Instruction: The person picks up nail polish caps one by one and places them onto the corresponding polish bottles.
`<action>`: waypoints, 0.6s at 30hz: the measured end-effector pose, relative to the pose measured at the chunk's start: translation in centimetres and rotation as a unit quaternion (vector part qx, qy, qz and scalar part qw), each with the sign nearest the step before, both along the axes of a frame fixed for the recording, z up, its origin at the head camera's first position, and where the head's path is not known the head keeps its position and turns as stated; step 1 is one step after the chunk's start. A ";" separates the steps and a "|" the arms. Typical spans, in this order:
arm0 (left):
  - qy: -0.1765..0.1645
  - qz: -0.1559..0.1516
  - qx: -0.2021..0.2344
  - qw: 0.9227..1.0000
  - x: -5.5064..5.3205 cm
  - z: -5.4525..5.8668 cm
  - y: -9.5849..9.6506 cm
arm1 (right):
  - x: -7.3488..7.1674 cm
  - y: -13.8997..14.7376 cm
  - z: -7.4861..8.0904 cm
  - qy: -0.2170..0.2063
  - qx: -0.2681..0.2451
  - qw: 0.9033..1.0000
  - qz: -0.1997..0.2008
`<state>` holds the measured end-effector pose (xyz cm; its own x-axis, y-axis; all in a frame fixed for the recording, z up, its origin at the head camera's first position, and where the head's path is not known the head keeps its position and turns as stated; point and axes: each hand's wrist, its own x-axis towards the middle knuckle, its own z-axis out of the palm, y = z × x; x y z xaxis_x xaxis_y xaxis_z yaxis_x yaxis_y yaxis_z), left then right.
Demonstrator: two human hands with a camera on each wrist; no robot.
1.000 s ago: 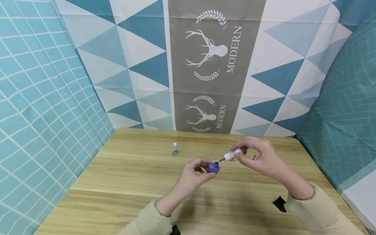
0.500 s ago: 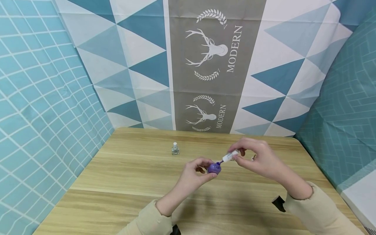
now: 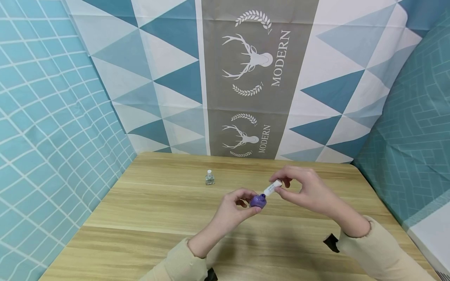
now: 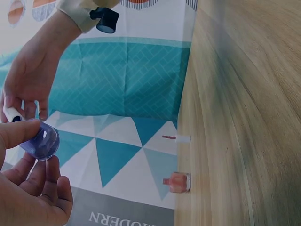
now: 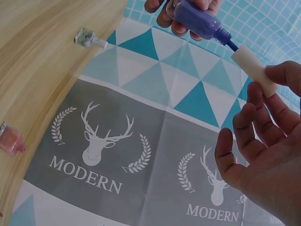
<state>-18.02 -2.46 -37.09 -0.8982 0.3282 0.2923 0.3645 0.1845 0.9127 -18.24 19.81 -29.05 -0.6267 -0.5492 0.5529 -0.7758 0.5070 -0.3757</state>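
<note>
My left hand (image 3: 230,212) grips a purple nail polish bottle (image 3: 258,201) above the table, its uncapped neck tilted toward my right hand (image 3: 309,192). Between thumb and fingers, the right hand pinches the bottle's white brush cap (image 3: 272,187). In the right wrist view a short length of purple brush stem (image 5: 232,45) shows between the cap (image 5: 254,69) and the threaded neck; the rest of the brush is hidden in the bottle (image 5: 195,19). Cap and neck stand slightly apart.
A clear nail polish bottle (image 3: 209,178) with a white cap stands toward the table's back. An uncapped pink bottle (image 4: 179,182) stands on the wooden table (image 4: 244,141), near a white cap (image 4: 183,139) with its reddish brush pointing up. Patterned cloth (image 3: 242,78) hangs behind.
My right hand has moved left and slightly down, bringing the cap closer to the bottle neck, and less of the brush stem shows. The left hand with the bottle has shifted slightly right.
</note>
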 end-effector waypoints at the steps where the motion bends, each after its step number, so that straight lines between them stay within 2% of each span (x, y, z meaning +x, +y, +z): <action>1: -0.002 0.000 -0.001 1.000 0.0 0.0 0.0 | 0.0 0.0 0.0 -0.001 0.001 1.000 0.001; 12: -0.006 -0.004 0.001 1.000 -0.1 -0.1 0.4 | -0.5 -0.1 -0.8 -0.036 -0.007 0.999 0.011; 16: -0.012 -0.006 0.006 1.000 -0.1 -0.1 0.5 | -0.7 -0.1 -1.0 -0.063 -0.019 0.998 0.015; 18: -0.021 -0.006 0.006 1.000 0.1 0.4 0.5 | -0.7 -0.1 -1.1 -0.083 -0.027 0.996 0.015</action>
<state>-17.92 -1.92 -36.72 -0.9059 0.3362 0.2577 0.3272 0.1690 0.9297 -18.98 19.68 -30.11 -0.6963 -0.5409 0.4718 -0.7146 0.4606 -0.5265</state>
